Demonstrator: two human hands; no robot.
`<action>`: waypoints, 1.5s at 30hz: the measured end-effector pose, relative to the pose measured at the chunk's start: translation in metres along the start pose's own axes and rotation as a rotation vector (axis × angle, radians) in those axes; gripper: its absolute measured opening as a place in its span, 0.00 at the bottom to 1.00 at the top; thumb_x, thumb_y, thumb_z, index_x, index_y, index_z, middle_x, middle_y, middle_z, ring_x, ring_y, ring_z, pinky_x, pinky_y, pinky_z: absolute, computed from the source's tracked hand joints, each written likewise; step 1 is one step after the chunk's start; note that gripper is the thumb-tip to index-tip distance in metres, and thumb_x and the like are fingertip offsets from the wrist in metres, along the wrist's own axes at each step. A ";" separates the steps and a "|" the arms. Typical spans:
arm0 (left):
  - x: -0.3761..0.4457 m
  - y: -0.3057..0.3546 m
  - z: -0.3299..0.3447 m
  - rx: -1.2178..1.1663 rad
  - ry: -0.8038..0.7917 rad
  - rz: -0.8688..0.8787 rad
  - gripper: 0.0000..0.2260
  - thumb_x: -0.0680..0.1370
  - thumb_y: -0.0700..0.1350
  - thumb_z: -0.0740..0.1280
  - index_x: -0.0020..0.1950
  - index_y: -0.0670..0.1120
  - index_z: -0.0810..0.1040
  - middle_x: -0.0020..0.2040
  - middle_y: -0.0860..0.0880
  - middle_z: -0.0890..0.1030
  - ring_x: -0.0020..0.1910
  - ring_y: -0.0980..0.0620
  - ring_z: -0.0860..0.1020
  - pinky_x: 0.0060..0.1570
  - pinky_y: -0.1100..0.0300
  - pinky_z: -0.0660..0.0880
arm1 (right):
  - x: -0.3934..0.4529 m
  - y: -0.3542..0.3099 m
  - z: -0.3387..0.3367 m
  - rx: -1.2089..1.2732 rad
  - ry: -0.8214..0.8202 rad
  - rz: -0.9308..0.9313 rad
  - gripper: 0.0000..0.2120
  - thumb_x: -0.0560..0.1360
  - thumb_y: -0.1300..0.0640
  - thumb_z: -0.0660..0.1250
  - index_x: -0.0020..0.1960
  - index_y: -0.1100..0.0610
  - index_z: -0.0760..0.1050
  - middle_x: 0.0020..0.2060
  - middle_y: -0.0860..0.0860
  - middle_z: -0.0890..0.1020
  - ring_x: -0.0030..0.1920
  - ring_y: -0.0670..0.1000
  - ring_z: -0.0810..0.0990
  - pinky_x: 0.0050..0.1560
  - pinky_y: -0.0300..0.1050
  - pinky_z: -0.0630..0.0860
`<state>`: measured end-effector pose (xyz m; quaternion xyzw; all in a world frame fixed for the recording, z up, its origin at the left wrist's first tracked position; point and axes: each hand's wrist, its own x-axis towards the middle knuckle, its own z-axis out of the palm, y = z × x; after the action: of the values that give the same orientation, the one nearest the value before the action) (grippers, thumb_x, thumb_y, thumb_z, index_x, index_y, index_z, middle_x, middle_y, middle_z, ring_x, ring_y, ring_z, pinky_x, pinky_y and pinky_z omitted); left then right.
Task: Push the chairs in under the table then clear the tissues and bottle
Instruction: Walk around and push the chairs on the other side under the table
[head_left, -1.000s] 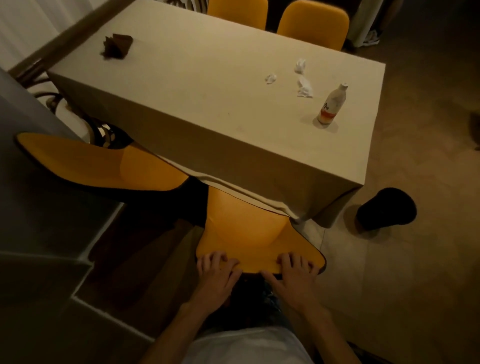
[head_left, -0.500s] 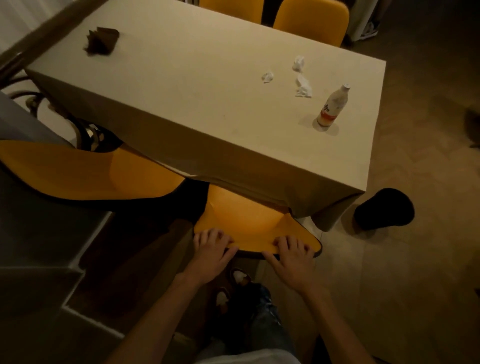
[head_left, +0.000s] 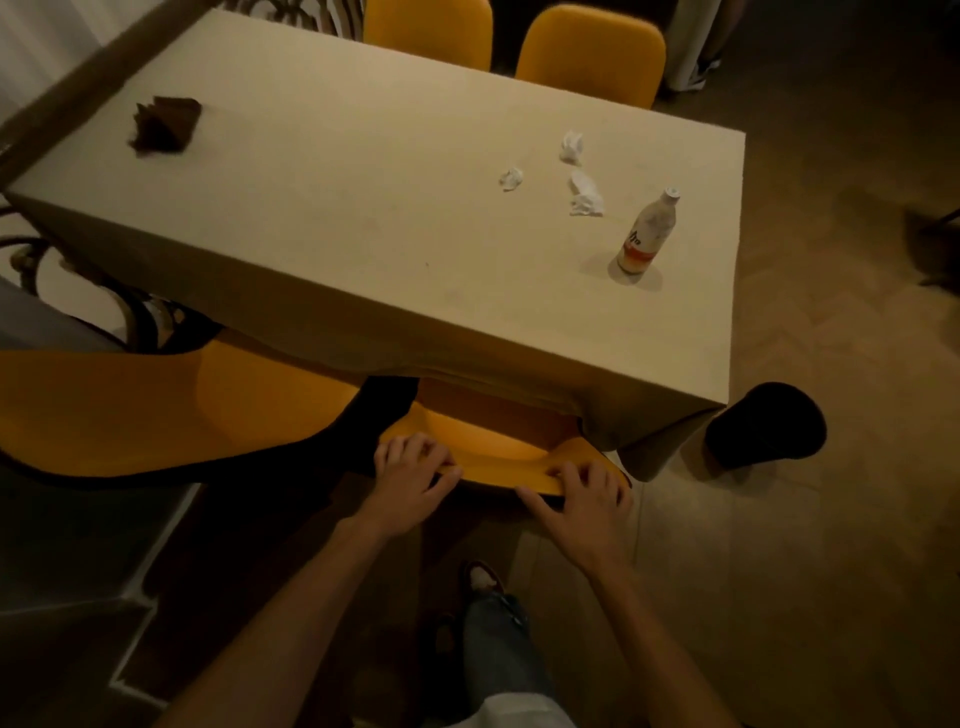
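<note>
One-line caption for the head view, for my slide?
Both hands, left hand and right hand, grip an orange chair at the table; tissues and bottle remain.

Both bare arms reached forward, hands side by side.
The left hand (head_left: 410, 475) and right hand (head_left: 582, 493) lay palm-down with fingers curled over an edge, thumbs angled inward toward each other, forearms stretched nearly straight.
</note>
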<state>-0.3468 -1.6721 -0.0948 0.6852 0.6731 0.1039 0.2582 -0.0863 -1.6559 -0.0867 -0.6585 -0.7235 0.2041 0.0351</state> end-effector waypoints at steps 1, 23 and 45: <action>0.004 -0.002 -0.001 -0.008 0.001 0.008 0.25 0.76 0.70 0.46 0.55 0.55 0.72 0.56 0.54 0.66 0.62 0.51 0.61 0.62 0.55 0.48 | 0.004 0.000 0.001 0.018 -0.004 0.006 0.35 0.69 0.19 0.44 0.55 0.45 0.71 0.52 0.48 0.66 0.57 0.52 0.65 0.63 0.54 0.61; 0.196 -0.064 -0.061 -0.015 0.105 0.082 0.12 0.79 0.62 0.52 0.48 0.60 0.72 0.52 0.55 0.70 0.59 0.53 0.68 0.61 0.52 0.54 | 0.170 -0.054 -0.017 0.020 -0.038 0.088 0.38 0.69 0.22 0.41 0.56 0.49 0.69 0.59 0.54 0.69 0.60 0.59 0.67 0.63 0.60 0.59; 0.192 -0.072 -0.120 0.043 -0.155 0.142 0.13 0.83 0.57 0.52 0.58 0.53 0.71 0.56 0.49 0.65 0.60 0.49 0.63 0.68 0.47 0.56 | 0.184 -0.103 -0.043 0.265 0.034 0.156 0.22 0.74 0.35 0.58 0.56 0.50 0.74 0.51 0.48 0.71 0.56 0.52 0.68 0.59 0.54 0.67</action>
<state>-0.4547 -1.4622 -0.0684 0.7427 0.6028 0.0543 0.2865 -0.1933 -1.4724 -0.0528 -0.7057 -0.6362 0.2887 0.1180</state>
